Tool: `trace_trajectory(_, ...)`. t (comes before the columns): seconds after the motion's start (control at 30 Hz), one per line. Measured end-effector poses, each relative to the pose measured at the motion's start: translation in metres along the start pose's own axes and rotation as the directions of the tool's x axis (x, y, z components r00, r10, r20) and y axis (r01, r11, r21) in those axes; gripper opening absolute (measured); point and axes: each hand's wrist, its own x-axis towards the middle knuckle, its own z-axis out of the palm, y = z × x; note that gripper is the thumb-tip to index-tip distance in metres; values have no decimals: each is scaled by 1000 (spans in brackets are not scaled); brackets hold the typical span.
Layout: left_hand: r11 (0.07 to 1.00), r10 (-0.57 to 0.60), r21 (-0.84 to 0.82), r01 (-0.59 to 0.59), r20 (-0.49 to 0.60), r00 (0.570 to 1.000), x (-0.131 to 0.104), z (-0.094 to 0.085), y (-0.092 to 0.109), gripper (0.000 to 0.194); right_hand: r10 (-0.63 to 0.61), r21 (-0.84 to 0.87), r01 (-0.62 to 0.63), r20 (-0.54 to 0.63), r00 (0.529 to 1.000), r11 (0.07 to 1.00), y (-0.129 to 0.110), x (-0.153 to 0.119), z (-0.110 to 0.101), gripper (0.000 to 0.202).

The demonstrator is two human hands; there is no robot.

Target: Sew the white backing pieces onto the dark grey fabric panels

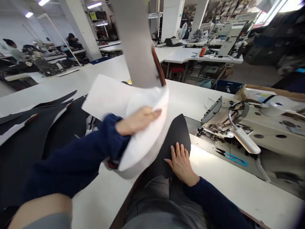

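Observation:
My left hand (143, 119) is closed on the edge of a large white fabric panel (147, 136), raised above the table and blurred by motion. The panel curves, and a long pale grey strip (137, 41) with a dark and orange edge rises behind it. My right hand (182, 163) lies flat, fingers spread, on a pointed black fabric piece (177, 130) at the table's front edge. The black piece's lower end reaches my lap. To its right stands the sewing machine (269, 127), its needle area close to the piece's tip.
Several dark fabric panels (26, 133) lie stacked on the left of the white table (92, 203). Blue thread snips (234, 158) rest on the machine bed beneath a lamp (246, 140). An open cardboard box (286, 91) stands behind the machine. Two people sit at far-left workstations.

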Motion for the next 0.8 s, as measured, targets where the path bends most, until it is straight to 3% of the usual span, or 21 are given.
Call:
trace_trajectory(0.07, 978, -20, 208, -14, 159, 987, 27, 51, -55, 46, -57, 56, 54, 56, 997, 997, -10, -16, -15, 75)
trace_trajectory(0.13, 926, -1, 370, -73, 197, 980, 43, 88, -106, 41, -192, 147, 173, 130, 973, 974, -6, -30, -29, 89)
trace_trajectory(0.23, 797, 47, 584, -151, 190, 981, 54, 112, -145, 48, -351, 239, 302, 203, 914, 923, 15, -43, -41, 104)
trace_trajectory(0.33, 644, 189, 718, -265, 186, 964, 69, 116, -138, 70, -372, 210, 334, 180, 911, 919, 25, -43, -37, 92)
trace_trajectory(0.4, 573, 261, 755, -320, 203, 944, 87, 122, -124, 69, -340, 171, 315, 146, 929, 934, 19, -41, -30, 85)
trace_trajectory(0.5, 535, 192, 797, -279, 207, 959, 114, 138, -112, 69, -252, 126, 239, 104, 962, 963, 0, -41, -20, 78)
trace_trajectory(0.6, 518, 110, 822, -237, 210, 971, 130, 149, -117, 69, -197, 100, 190, 68, 978, 977, -5, -43, -18, 71)
trace_trajectory(0.67, 577, 118, 774, -259, 235, 965, 132, 143, -126, 65, -235, 144, 223, 79, 969, 964, 9, -42, -19, 66)
trace_trajectory(0.8, 862, 155, 444, -244, 227, 961, 136, 113, -137, 58, -384, 295, 333, 133, 914, 895, 47, -34, -23, 67)
